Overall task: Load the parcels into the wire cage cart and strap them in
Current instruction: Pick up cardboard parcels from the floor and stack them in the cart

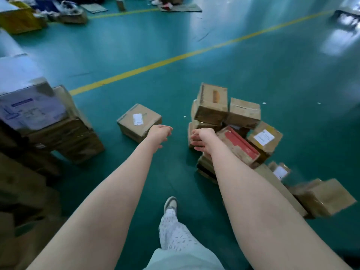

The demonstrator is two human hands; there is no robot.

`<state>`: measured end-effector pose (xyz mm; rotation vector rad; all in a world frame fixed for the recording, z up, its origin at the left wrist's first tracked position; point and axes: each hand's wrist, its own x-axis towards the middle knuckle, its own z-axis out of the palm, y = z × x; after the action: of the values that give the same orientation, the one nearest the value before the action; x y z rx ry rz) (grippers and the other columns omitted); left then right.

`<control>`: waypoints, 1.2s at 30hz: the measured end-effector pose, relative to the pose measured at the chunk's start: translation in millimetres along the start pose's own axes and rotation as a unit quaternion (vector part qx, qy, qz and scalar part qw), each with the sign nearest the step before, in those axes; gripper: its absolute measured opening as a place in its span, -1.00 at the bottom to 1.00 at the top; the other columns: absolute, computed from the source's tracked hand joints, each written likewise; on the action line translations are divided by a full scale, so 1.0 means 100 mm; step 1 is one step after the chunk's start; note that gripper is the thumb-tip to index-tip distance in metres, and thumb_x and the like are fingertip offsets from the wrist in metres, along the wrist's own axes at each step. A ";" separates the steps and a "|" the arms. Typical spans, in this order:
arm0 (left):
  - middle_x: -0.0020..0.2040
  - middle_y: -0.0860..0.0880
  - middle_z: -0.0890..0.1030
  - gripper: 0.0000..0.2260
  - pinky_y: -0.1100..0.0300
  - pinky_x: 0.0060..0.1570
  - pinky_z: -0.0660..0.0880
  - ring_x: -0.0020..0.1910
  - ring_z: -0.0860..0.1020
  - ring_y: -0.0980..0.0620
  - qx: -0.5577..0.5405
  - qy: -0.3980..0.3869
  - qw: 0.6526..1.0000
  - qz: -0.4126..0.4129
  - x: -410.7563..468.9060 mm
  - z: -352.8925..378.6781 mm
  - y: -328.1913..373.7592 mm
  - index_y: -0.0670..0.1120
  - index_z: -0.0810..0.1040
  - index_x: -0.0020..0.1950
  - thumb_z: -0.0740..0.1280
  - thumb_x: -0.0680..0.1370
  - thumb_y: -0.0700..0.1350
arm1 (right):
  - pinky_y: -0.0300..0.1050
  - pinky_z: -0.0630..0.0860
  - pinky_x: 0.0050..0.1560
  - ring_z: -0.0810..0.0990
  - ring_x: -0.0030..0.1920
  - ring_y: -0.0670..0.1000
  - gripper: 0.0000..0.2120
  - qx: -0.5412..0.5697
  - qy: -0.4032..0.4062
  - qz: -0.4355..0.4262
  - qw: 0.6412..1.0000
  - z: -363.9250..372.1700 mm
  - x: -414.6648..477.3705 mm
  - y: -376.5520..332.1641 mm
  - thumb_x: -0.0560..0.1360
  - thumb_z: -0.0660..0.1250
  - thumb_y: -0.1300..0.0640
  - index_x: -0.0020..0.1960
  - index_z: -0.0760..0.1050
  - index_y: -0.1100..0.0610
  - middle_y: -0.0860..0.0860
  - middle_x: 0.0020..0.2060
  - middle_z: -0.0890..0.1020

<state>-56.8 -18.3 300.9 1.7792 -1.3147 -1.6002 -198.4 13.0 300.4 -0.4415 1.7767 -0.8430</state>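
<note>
On the green floor (253, 75), right ahead of the stretched-out arms, the parcels are found: a lone cardboard box (139, 121) with a white label is parked by itself, and a messy pile of boxes (228, 114) is heaped just to its right. Nothing is gripped yet. The left hand (158, 134) is hung over the lone box's near edge with fingers loosely curled, and the right hand (201, 138) is held slack and empty in front of the pile. The wire cage cart isn't seen anywhere in view.

The lone box is probably best taken first, clamped on two opposite sides and lifted with knees bent. The pile should be worked from the top down: the upper boxes are tilted, and a red-topped box (239, 145) is leaned in there, so anything yanked from below could bring the lot tumbling.

The floor is glossy and crossed by painted yellow lines (175, 58). A bigger stack of cartons (48, 121) is parked on the left, and blurry clutter is spread along the far end.
</note>
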 end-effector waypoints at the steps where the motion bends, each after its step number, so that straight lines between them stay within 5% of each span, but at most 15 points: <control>1: 0.04 0.00 0.50 -0.74 0.13 0.03 0.32 0.02 0.45 -0.01 -0.009 0.013 1.000 -0.010 0.13 -0.12 0.01 -0.05 0.53 0.21 0.14 0.60 -0.17 | -0.12 0.46 -0.21 0.51 -0.29 0.01 -0.78 -0.006 -0.011 0.002 1.000 0.15 0.11 -0.09 0.59 0.12 0.24 0.16 0.48 0.16 0.03 -0.24 0.56; 13: 0.04 0.00 0.51 -0.73 0.09 0.04 0.34 0.04 0.46 -0.03 -0.054 0.093 0.992 -0.064 1.57 -1.33 0.39 -0.06 0.54 0.21 0.17 0.57 -0.22 | -0.07 0.48 -0.08 0.48 -0.33 -0.02 -0.74 -0.099 -0.071 -0.002 0.993 1.57 1.29 -1.16 0.57 0.17 0.22 0.20 0.50 0.24 0.02 -0.28 0.54; 25: 0.02 -0.02 0.50 -0.74 0.16 -0.07 0.35 -0.02 0.43 -0.04 -0.078 0.075 0.988 -0.112 3.02 -1.84 0.54 -0.08 0.54 0.20 0.16 0.58 -0.20 | -0.04 0.50 -0.01 0.47 -0.09 0.06 -0.67 -0.167 -0.015 0.009 0.986 2.30 2.47 -1.80 0.59 0.03 0.30 0.17 0.53 0.18 0.15 0.17 0.58; 29: -0.08 -0.04 0.48 -0.85 0.25 -0.32 0.29 -0.08 0.39 -0.04 -0.077 0.057 0.987 -0.128 3.69 -2.01 0.58 -0.07 0.52 0.03 0.17 0.58 -0.20 | -0.04 0.49 -0.07 0.48 -0.08 0.08 -0.68 -0.180 -0.005 0.008 0.984 2.64 3.08 -1.97 0.57 0.04 0.28 0.13 0.54 0.14 0.15 0.20 0.55; 32: -0.06 -0.06 0.48 -0.86 0.24 -0.33 0.29 -0.08 0.40 -0.05 -0.072 0.067 0.984 -0.146 4.24 -2.12 0.52 -0.07 0.51 0.02 0.18 0.57 -0.21 | -0.08 0.49 -0.11 0.51 0.03 0.10 -0.67 -0.199 -0.014 0.005 0.980 2.87 3.53 -2.05 0.54 0.01 0.32 -0.07 0.51 0.05 0.08 0.23 0.52; 36: -0.16 0.00 0.46 -0.84 0.17 -0.24 0.30 -0.13 0.39 -0.02 -0.056 0.062 0.984 -0.157 4.86 -2.06 0.32 -0.03 0.49 0.02 0.16 0.56 -0.21 | -0.02 0.53 -0.01 0.49 0.02 0.06 -0.63 -0.209 0.002 0.010 0.978 3.04 4.16 -1.98 0.54 0.02 0.34 0.08 0.53 0.06 0.05 0.23 0.52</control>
<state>72.0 -496.9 117.8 2.0559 -0.9021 -1.6530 -87.0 -494.0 113.3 -0.6923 1.9619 -0.4498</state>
